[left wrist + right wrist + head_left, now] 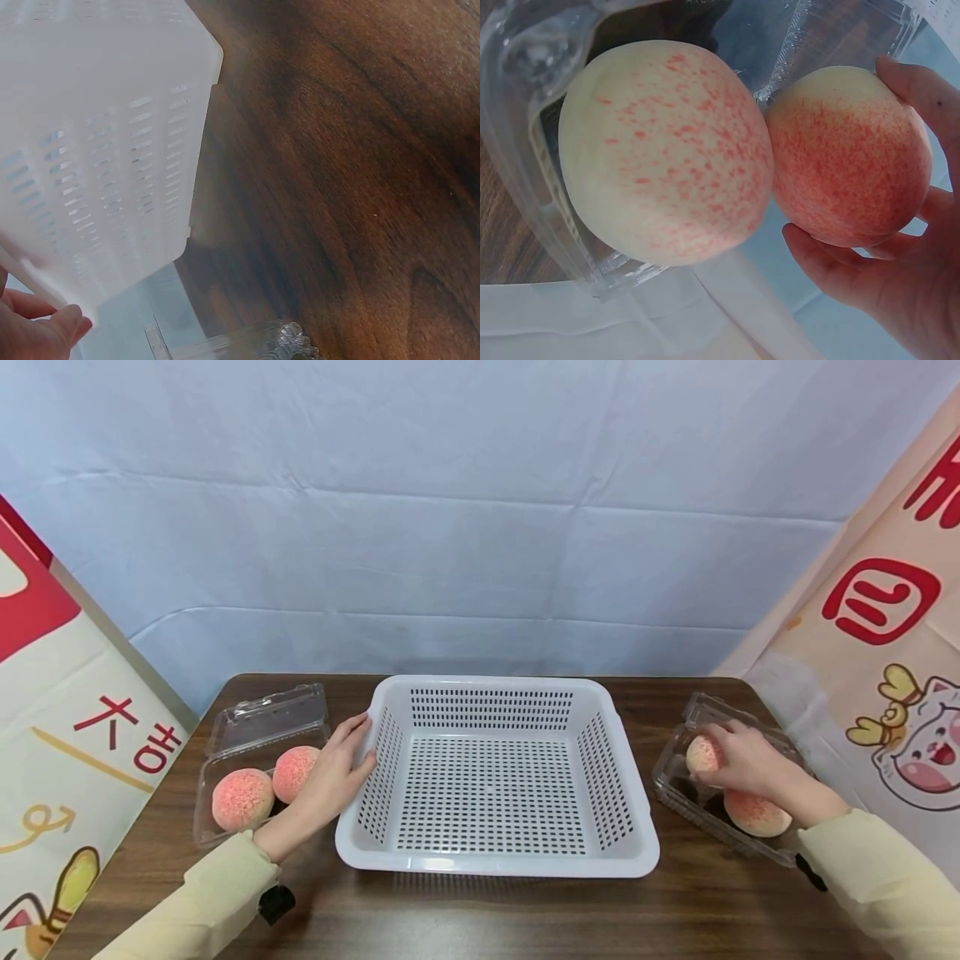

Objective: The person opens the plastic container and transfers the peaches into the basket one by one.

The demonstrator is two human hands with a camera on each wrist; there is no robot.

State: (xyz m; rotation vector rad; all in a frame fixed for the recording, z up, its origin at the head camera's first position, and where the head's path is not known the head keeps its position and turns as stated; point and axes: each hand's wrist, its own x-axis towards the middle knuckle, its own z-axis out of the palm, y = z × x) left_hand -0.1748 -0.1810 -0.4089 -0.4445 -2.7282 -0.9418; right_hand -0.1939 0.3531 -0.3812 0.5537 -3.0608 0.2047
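White basket [495, 863], open from above; its perforated walls and raised rim enclose the interior, and the left hand [333, 777] lies against the left rim. The left forearm overhangs the near right part of the left container [270, 722]. Bare table [480, 922] forms a narrow gap between basket and right container [705, 827], and a broader lane on the near side. Inside the right container, the right hand [742, 764], its held peach [703, 756] and another peach [757, 814] obstruct entry. Hanging cloth [450, 560] bounds the far side.
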